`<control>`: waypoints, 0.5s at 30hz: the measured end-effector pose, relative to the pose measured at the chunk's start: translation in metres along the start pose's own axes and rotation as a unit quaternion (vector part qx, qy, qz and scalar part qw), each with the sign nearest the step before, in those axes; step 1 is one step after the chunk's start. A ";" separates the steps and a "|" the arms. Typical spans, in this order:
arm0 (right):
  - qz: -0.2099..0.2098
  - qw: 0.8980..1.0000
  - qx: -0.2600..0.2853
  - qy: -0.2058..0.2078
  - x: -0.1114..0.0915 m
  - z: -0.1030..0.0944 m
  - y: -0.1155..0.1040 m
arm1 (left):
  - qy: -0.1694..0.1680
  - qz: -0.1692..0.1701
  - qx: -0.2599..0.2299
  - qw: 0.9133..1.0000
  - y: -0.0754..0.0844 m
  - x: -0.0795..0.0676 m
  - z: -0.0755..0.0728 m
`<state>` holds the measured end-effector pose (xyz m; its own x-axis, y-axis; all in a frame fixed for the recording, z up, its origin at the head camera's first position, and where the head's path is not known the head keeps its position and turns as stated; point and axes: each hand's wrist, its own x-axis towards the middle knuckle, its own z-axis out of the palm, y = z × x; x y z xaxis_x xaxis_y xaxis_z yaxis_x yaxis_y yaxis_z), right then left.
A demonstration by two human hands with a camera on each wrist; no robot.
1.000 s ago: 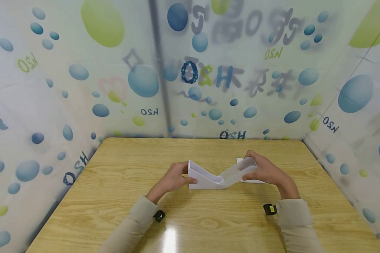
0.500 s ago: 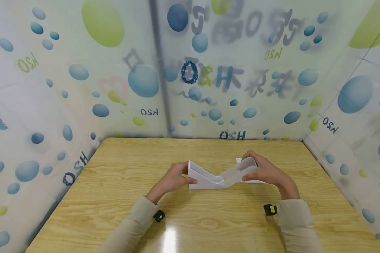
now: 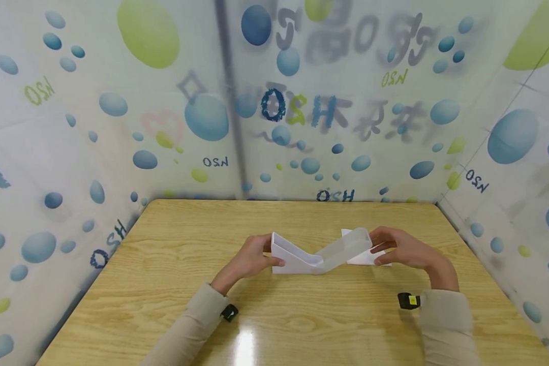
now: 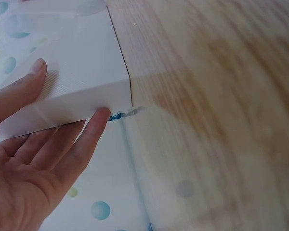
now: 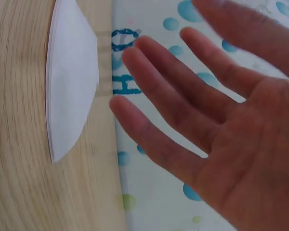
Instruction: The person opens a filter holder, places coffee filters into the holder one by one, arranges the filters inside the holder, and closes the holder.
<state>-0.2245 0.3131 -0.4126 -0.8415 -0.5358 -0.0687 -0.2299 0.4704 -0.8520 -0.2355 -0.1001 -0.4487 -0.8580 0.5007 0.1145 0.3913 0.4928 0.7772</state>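
A white, thin-walled holder (image 3: 293, 258) with a sloping cut top edge stands on the table, and a translucent section (image 3: 345, 248) rises from it at a slant to the right. My left hand (image 3: 252, 256) grips its left end, thumb on the near face and fingers behind; the left wrist view shows the thumb and fingers on either side of the white wall (image 4: 94, 98). Just past the translucent section's right end is my right hand (image 3: 404, 248), its fingers spread and holding nothing. Behind and below that hand lies a white, folded-looking piece (image 3: 363, 258), partly hidden.
The wooden table (image 3: 297, 315) reaches a back wall (image 3: 347, 168) printed with blue and green dots. Similar patterned walls flank it left and right. Each wrist carries a small black device (image 3: 409, 301) near the sleeve cuff.
My right hand has let go of the translucent section's end and moved right, its fingers opening. My left hand and the holder have stayed in place.
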 end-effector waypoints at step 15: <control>0.139 0.962 -0.175 0.159 0.005 0.001 0.028 | 0.000 0.006 0.003 1.000 -0.002 0.001 0.001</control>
<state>-0.2350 0.3228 -0.4369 -0.9883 -0.1408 -0.0589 -0.0788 0.8013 -0.5930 -0.2363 -0.1001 -0.4503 -0.8530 0.5071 0.1234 0.4037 0.4913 0.7718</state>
